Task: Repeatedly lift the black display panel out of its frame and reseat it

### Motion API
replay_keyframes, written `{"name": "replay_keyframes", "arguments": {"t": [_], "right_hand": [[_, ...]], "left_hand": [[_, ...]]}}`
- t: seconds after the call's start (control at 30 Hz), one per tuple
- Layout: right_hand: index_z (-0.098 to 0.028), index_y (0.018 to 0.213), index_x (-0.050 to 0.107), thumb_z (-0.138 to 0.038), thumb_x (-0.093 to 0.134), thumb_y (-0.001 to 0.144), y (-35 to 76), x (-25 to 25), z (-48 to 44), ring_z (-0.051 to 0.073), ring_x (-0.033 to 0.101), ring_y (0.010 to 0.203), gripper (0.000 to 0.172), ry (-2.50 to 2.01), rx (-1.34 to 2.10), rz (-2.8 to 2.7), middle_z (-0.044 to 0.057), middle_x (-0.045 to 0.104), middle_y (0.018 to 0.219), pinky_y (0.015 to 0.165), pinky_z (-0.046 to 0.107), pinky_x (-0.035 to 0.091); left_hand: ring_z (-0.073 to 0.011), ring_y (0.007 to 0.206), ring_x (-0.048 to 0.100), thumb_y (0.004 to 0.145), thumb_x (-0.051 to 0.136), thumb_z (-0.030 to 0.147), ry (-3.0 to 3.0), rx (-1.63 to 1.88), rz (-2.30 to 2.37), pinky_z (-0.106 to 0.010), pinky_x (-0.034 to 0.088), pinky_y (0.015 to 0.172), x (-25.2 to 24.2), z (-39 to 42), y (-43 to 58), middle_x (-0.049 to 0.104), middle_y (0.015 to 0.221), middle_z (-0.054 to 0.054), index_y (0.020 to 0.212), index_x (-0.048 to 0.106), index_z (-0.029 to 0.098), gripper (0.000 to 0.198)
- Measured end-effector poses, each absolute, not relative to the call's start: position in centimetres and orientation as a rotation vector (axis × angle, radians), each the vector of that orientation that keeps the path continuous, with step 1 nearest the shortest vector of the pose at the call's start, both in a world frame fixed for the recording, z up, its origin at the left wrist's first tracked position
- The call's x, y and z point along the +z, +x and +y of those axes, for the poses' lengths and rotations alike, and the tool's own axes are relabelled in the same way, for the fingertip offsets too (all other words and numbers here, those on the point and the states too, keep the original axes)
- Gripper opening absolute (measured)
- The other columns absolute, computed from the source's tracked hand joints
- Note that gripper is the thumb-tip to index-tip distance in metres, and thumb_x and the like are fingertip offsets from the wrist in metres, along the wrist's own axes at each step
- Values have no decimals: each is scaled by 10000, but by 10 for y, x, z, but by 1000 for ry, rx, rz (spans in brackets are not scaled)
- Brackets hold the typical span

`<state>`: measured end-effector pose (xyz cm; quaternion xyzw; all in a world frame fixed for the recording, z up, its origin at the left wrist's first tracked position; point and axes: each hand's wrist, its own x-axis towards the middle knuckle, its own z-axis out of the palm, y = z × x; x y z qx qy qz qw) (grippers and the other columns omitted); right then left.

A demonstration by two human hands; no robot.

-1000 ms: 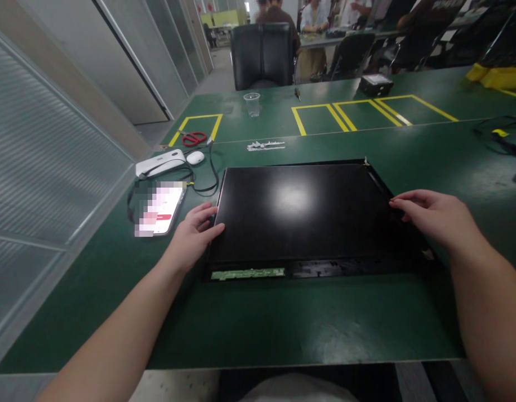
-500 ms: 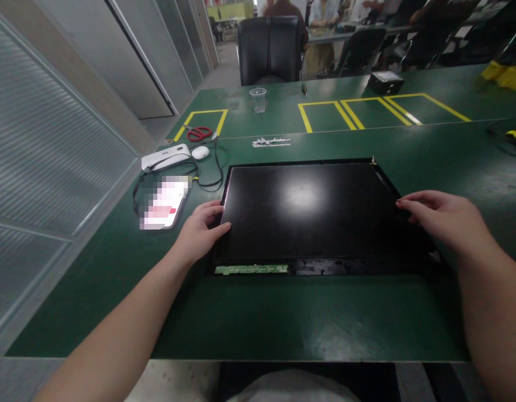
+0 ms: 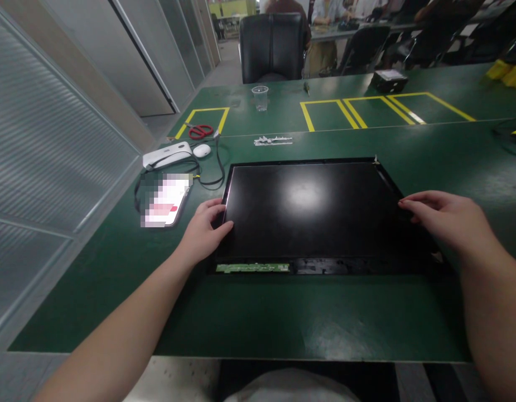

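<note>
A large black display panel (image 3: 312, 209) lies flat in its frame on the green table (image 3: 283, 318). A green circuit strip (image 3: 252, 268) shows along its near edge. My left hand (image 3: 203, 231) grips the panel's left edge, thumb on top and fingers curled round the side. At the right edge my right hand (image 3: 445, 220) rests with its fingers curled over the rim.
Left of the panel lie a phone (image 3: 165, 200), a white device (image 3: 166, 156) with a black cable, a white mouse (image 3: 201, 150) and red scissors (image 3: 199, 131). Farther back stand a plastic cup (image 3: 260, 97), a screwdriver (image 3: 307, 87), a strip of small parts (image 3: 273, 140) and a black chair (image 3: 273, 47).
The view has tilted down a little and shifted. Both hands stay on the panel's edges, and the panel itself has not visibly moved.
</note>
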<state>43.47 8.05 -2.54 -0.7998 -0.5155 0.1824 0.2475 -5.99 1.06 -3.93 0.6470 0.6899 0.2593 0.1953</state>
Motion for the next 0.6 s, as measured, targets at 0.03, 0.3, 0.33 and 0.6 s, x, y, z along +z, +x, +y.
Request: {"name": "replay_keyframes", "arguments": {"t": [0.03, 0.3, 0.33, 0.6], "right_hand": [[-275, 904, 810, -556, 702, 676, 435, -25, 80, 270, 683, 731, 378, -2185, 498, -1408, 32, 718, 687, 722, 418, 466], [-274, 919, 813, -549, 695, 694, 436, -26, 82, 272, 693, 742, 375, -2211, 485, -1413, 28, 718, 682, 725, 422, 470], [-273, 919, 811, -547, 696, 694, 436, -26, 82, 272, 697, 746, 374, -2205, 484, -1421, 30, 724, 692, 724, 421, 473], [-262, 884, 798, -528, 692, 690, 430, -23, 79, 260, 674, 688, 346, -2195, 462, -1427, 33, 697, 654, 682, 407, 483]], "left_hand": [[-422, 1453, 573, 848, 663, 466, 1822, 719, 1935, -607, 479, 1211, -40, 11, -60, 582, 1562, -220, 1265, 750, 127, 544], [-418, 1475, 555, 882, 655, 433, 1958, 642, 1929, -594, 417, 1271, -40, 11, -61, 571, 1536, -216, 1258, 741, 137, 486], [-419, 1478, 551, 888, 654, 428, 1970, 628, 1928, -593, 412, 1275, -40, 11, -61, 568, 1534, -218, 1260, 739, 135, 481], [-429, 1478, 541, 910, 617, 422, 2038, 596, 1908, -616, 402, 1273, -40, 10, -59, 554, 1535, -248, 1274, 714, 106, 491]]}}
